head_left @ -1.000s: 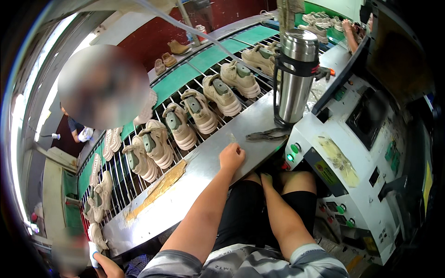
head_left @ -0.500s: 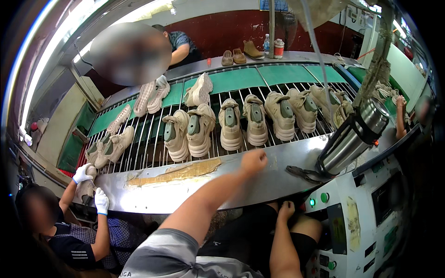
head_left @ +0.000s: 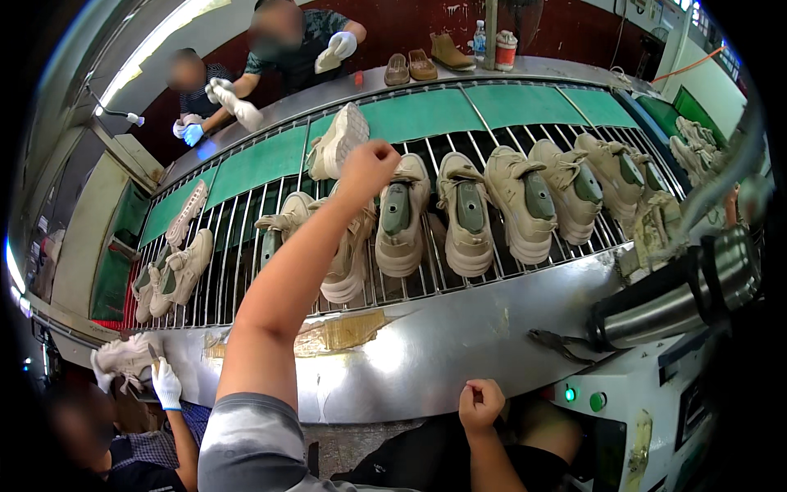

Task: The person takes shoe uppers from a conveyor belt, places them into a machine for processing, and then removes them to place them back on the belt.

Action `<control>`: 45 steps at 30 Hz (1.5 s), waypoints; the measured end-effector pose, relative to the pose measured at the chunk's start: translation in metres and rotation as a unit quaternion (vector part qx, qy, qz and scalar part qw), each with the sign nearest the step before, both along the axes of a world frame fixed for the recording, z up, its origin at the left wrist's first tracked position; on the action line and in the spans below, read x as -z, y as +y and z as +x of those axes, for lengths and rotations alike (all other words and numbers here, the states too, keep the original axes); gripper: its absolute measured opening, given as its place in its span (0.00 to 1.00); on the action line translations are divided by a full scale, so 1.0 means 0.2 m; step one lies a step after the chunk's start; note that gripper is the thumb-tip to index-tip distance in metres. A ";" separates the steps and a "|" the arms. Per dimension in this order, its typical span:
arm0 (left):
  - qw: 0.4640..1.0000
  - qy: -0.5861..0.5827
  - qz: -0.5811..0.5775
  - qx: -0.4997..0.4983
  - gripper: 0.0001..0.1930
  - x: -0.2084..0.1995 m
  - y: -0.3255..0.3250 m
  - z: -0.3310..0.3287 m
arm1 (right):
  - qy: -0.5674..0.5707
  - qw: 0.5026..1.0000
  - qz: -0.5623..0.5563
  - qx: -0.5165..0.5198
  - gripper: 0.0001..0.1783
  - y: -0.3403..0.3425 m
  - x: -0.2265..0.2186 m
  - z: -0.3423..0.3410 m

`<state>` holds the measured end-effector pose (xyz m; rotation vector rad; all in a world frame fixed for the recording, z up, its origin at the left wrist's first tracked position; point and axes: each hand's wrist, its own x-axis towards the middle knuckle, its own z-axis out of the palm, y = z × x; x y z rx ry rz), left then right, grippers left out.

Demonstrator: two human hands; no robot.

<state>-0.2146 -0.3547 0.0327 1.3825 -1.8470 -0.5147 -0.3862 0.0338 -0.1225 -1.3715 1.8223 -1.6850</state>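
Observation:
My left hand (head_left: pixel 370 170) is stretched out over the rack of metal bars with its fingers curled in, and I see nothing in it. In the picture it overlaps the edge of a beige sneaker lying on its side (head_left: pixel 340 139), sole showing; whether they touch, I cannot tell. My forearm partly covers two upright sneakers. To the right of the hand stands a beige sneaker with a green shoe last (head_left: pixel 399 207) inside, and several alike follow in the row. Down by the metal ledge's near edge, my right hand (head_left: pixel 481 403) is loosely closed, apparently on nothing.
The metal ledge (head_left: pixel 459 336) bears a steel thermos (head_left: pixel 680 303) and a dark strap (head_left: pixel 566 344). Right of my right hand is a control box with green buttons (head_left: pixel 598 402). A gloved co-worker's hand (head_left: pixel 166 384) is by a shoe at left; two other people handle shoes across the rack.
My left hand has moved forward and left, from above the ledge to over the shoes. My right hand has risen from my lap toward the ledge's edge. The view has shifted.

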 end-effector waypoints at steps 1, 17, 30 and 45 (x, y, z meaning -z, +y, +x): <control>0.999 0.012 -0.010 -0.040 0.11 0.04 -0.10 0.07 | 0.006 1.000 0.003 0.001 0.04 -0.04 -0.01 0.02; 0.621 -0.735 0.183 -0.202 0.41 0.66 -1.00 0.28 | 0.152 0.986 0.069 0.005 0.04 -0.11 0.05 0.02; 0.683 -0.676 0.034 -0.274 0.25 0.79 -1.06 0.28 | 0.123 0.988 0.092 0.017 0.01 -0.16 -0.13 0.05; 0.792 -0.606 -0.064 -0.032 0.39 0.08 -0.52 0.29 | 0.179 0.980 0.058 0.071 0.04 -0.08 0.00 0.12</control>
